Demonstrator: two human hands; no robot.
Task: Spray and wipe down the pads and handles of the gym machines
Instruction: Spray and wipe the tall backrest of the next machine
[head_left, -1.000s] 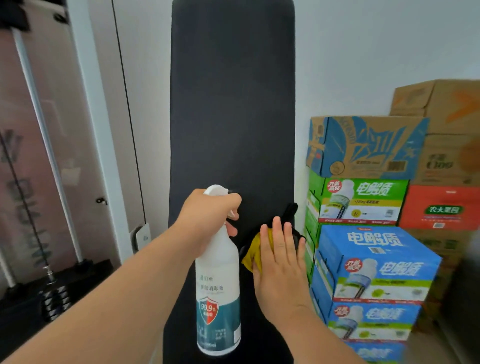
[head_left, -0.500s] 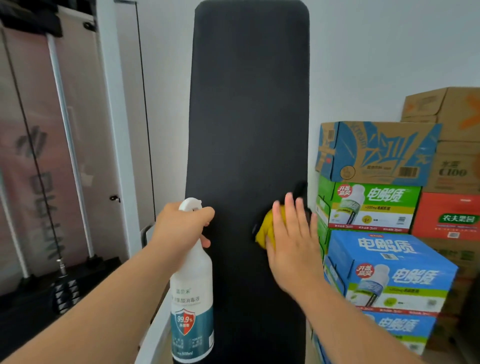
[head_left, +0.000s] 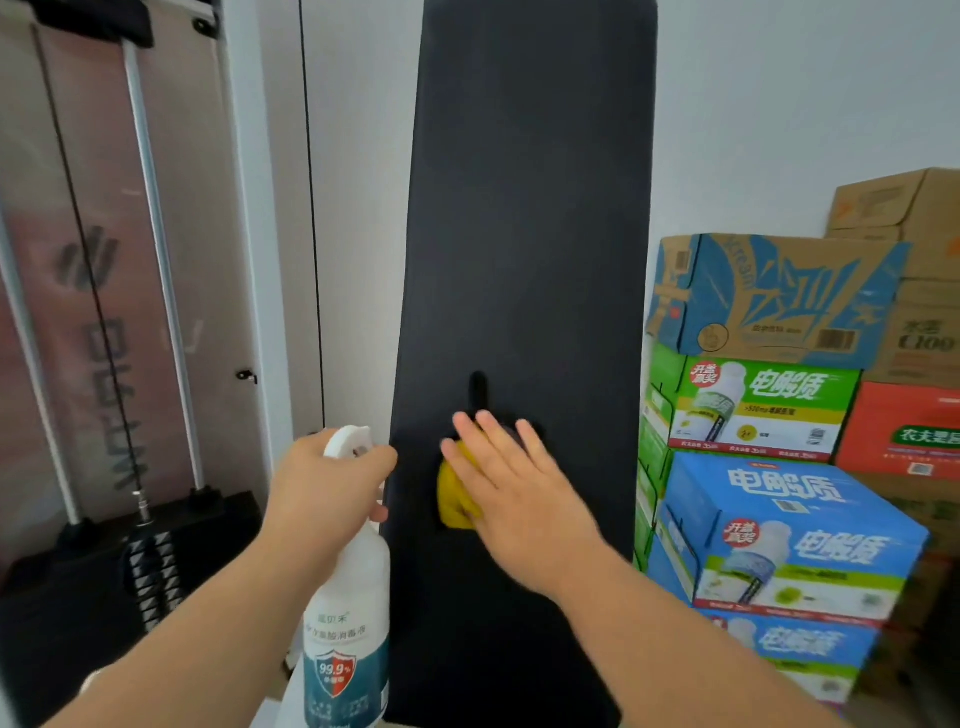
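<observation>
Cloth (head_left: 456, 493), soft, probably thin: your right hand (head_left: 511, 491) presses it open-fingered on the pad (head_left: 524, 234); left hand (head_left: 324, 486) grips spray bottle (head_left: 348, 618).

head-worn view, forward-down, close to pad (head_left: 524, 208)
</observation>
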